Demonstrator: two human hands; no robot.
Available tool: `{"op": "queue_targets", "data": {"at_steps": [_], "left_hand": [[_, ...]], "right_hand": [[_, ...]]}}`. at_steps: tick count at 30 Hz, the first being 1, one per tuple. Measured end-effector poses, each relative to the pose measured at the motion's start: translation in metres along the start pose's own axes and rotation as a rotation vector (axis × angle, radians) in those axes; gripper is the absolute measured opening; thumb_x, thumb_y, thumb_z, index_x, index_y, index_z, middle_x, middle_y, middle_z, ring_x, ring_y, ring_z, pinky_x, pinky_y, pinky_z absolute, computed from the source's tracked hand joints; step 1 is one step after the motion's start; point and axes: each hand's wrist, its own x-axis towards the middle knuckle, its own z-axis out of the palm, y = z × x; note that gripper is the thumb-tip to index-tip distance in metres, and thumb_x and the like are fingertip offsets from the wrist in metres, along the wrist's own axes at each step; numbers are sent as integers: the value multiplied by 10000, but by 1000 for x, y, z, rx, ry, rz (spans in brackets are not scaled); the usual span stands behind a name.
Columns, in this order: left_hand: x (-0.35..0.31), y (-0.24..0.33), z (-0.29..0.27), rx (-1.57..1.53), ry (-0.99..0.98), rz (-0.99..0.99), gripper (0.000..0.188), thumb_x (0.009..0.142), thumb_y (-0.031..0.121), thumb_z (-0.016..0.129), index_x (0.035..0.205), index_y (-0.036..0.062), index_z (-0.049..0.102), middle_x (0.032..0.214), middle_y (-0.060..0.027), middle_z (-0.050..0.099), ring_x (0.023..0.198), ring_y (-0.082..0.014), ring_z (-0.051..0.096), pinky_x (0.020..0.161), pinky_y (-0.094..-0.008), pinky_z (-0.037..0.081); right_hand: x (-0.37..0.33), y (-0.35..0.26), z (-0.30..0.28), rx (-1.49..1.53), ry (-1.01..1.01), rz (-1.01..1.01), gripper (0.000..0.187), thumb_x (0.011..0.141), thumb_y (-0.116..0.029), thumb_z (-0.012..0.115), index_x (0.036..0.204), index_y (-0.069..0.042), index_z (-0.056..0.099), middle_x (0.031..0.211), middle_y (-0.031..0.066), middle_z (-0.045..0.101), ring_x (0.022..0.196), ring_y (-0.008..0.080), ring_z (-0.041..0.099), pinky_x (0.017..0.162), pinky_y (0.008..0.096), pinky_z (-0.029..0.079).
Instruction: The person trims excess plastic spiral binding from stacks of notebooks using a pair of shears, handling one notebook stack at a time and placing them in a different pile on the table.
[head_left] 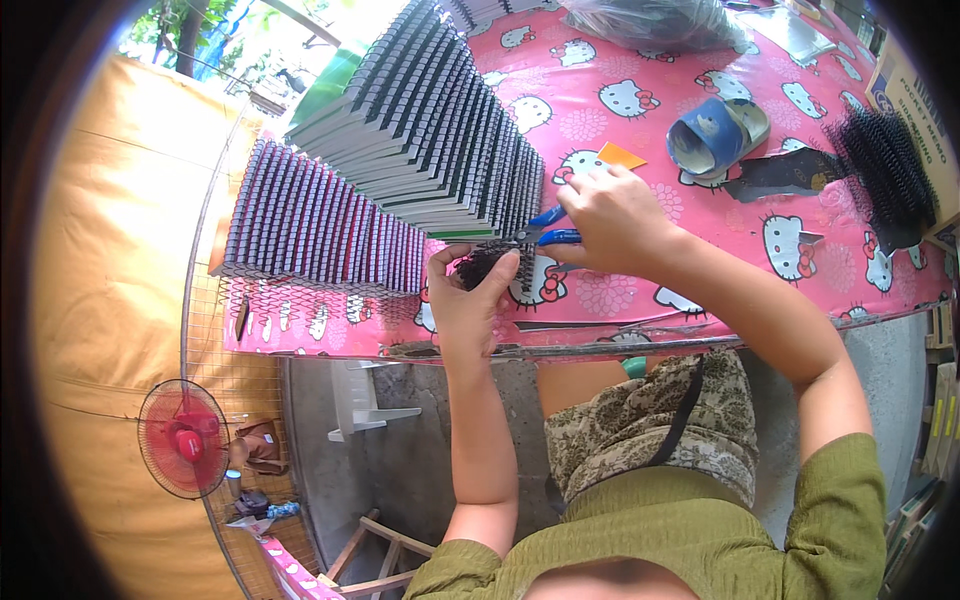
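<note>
My right hand [622,222] is closed round the blue handles of small cutting pliers [560,238]. Their jaws point left, close to the black spiral binding coils [480,268] near the table's front edge. Thumb and fingers of my left hand [465,298] are curled around these coils; whether they belong to a notebook cannot be made out. Just behind both hands rises a tall stack of spiral-bound notebooks [425,130] with black coils. A lower stack of spiral-bound notebooks [322,225] lies left of my left hand.
A pink patterned cloth [590,290] covers the table. Behind my right hand lie an orange piece of paper [622,156] and a blue roll-shaped object [715,138]. Loose black coils [882,175] pile up beside a cardboard box [925,150]. A red fan [184,440] stands lower left.
</note>
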Motion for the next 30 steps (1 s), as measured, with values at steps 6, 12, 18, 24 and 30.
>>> {"op": "queue_targets", "data": {"at_steps": [6,12,18,24,30], "left_hand": [[6,-5,-12,-80,-18,-81,543,735,43,812,1128,13,439,836,-104,651,594,-116,595,449,-221,463],[-1,-4,-2,-73,-10,-113,576,736,30,807,1155,17,413,847,-108,647,603,-114,598,462,-219,479],[3,-9,-1,-22,-12,-33,552,743,39,802,1147,9,427,858,-111,648,611,-112,598,472,-211,478],[3,-8,-7,-77,-18,-115,536,753,43,795,1148,-14,437,856,-117,650,607,-112,595,473,-206,470],[3,-21,2,-59,-44,-66,538,755,41,794,1156,-13,440,853,-112,650,594,-101,585,452,-202,445]], "right_hand": [[-3,-10,-13,124,-407,233,543,735,-540,692,752,-3,614,752,156,636,630,308,634,612,395,516],[-13,7,4,-91,105,-65,550,733,-542,693,761,3,623,745,158,635,625,307,633,613,394,517],[2,-9,-11,135,-470,237,534,750,-526,687,755,5,635,733,150,632,643,301,638,624,401,515],[-12,5,-11,55,-286,129,524,751,-522,688,750,-1,636,732,151,634,642,302,638,625,411,517],[-8,-2,6,66,-321,142,548,752,-534,684,806,9,637,803,161,644,742,304,648,703,402,518]]}}
